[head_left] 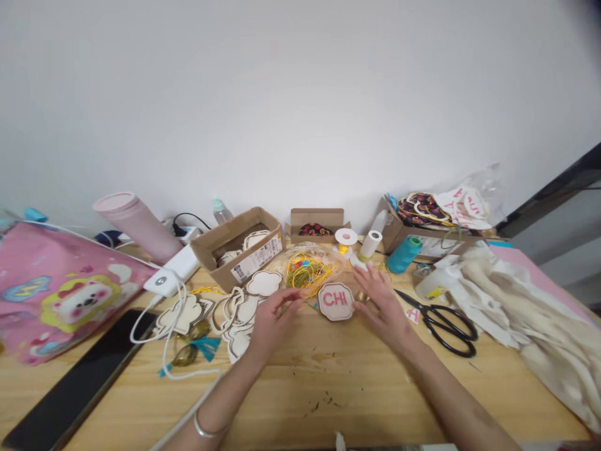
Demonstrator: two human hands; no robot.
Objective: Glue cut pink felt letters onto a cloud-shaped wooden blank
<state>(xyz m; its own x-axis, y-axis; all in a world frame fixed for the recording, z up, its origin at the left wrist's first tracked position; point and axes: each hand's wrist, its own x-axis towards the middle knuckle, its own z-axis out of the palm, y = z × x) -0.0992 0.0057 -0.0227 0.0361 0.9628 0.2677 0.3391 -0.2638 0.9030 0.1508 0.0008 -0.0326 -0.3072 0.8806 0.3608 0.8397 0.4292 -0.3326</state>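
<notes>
Soft, even light; slightly blurred fingers [372, 283].

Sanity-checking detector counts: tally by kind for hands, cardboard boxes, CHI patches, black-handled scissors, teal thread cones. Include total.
Hands: 2
Cardboard boxes: 3
CHI patch: 1
Black-handled scissors: 1
Teal thread cone: 1
Total: 8

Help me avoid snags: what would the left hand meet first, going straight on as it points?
The left hand would likely meet the patch first. Yellow cords lie close to that line, and depth is unclear, so it might brush them sooner.
</notes>
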